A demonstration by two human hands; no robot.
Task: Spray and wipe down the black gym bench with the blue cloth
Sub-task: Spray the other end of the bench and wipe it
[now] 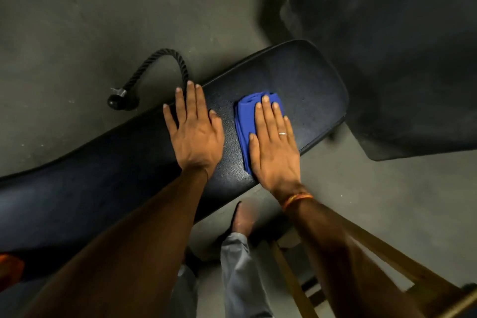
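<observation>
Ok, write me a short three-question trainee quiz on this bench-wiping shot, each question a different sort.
1. True or false: the right hand lies flat, fingers straight, on the folded blue cloth.
2. Multiple choice: where does the left hand rest?
A) on the bare top of the black padded gym bench
B) on the cloth
C) on a spray bottle
3. Fill in: on the grey floor beyond the bench lies a ____.

Key
1. True.
2. A.
3. black twisted rope, with a knob at its end.
</observation>
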